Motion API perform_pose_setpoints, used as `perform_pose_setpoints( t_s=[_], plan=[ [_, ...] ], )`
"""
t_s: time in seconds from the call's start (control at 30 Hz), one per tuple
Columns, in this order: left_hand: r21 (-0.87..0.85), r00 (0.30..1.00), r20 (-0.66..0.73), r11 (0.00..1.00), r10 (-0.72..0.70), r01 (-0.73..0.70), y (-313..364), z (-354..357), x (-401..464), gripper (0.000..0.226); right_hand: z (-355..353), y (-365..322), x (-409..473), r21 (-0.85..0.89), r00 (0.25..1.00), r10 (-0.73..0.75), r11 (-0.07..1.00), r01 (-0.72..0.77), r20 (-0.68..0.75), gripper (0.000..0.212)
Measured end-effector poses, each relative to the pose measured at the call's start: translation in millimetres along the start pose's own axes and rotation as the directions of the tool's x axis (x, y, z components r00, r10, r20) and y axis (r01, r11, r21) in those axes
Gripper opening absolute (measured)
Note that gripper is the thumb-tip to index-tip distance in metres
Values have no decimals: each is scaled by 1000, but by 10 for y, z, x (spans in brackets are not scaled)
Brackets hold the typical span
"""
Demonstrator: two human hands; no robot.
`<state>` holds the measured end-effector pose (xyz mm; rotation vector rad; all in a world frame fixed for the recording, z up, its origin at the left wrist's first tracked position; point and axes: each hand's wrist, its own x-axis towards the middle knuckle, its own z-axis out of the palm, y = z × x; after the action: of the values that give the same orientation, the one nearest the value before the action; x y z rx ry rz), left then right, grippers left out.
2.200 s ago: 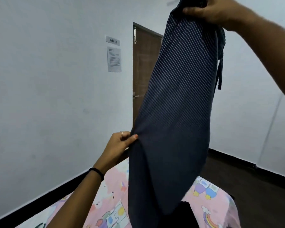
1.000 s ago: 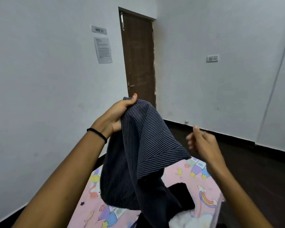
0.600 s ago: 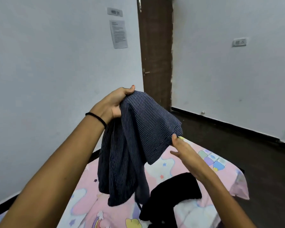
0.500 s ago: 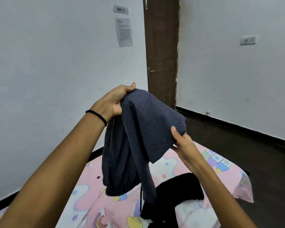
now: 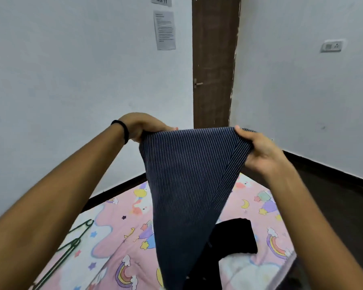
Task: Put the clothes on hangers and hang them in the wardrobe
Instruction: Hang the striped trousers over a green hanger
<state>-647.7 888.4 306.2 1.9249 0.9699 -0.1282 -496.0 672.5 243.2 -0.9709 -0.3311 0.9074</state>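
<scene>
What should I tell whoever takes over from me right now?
Left hand and right hand each grip a top corner of the striped navy garment, stretched between them above the bed.
Green hangers lie on the bed at the left; a black garment lies to the right.
Done: nothing on a hanger.
Left: hang both garments; no wardrobe in view.

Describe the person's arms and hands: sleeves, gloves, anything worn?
Both forearms are bare, with no sleeves in view, and there are no gloves. The left hand has a thin black band around its wrist. The right hand and its wrist show nothing worn.
</scene>
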Motion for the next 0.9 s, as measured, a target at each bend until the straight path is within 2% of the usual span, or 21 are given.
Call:
perform_pose_setpoints(
  t_s=[0.07, 0.17, 0.27, 0.37, 0.4, 0.53, 0.6, 0.67, 0.73, 0.9],
  plan=[
    [62, 995, -96, 997, -28, 35, -28, -11, 51, 29, 29, -117, 81, -68, 999, 23, 997, -26, -39, 19],
    [-166, 989, -138, 986, -56, 33, -63, -37, 172, 15, 17, -220, 241, -140, 996, 82, 986, -87, -41, 7],
    [-241, 990, -115, 969, -79, 49, -78, 4, 230, 11, -36, -323, 344, -231, 994, 89, 968, -101, -61, 17],
    [-364, 997, -72, 931, -30, 1, -94, 41, 321, 11, -55, -422, 395, -295, 991, 64, 950, -97, -121, 34],
    [-421, 997, -82, 907, -5, -30, -100, 60, 351, 5, -50, -450, 397, -304, 989, 49, 949, -89, -137, 32],
    [-649, 979, -186, 737, 87, -189, -85, 124, 482, 18, -82, -488, 486, -280, 977, 4, 958, -65, -213, 19],
    [-700, 965, -230, 668, 122, -252, -59, 146, 482, 19, -87, -450, 484, -451, 977, 106, 874, -180, -185, 15],
    [-722, 946, -284, 614, 159, -320, -36, 127, 466, 20, -50, -382, 474, -593, 966, 200, 763, -257, -161, 9],
    [-715, 920, -348, 584, 179, -384, -38, 67, 464, 21, 11, -320, 502, -640, 962, 217, 719, -271, -164, 14],
    [-526, 856, -465, 706, 227, -474, -158, -174, 416, 28, 313, -311, 546, -638, 961, 178, 719, -274, -212, 26]
  ],
)
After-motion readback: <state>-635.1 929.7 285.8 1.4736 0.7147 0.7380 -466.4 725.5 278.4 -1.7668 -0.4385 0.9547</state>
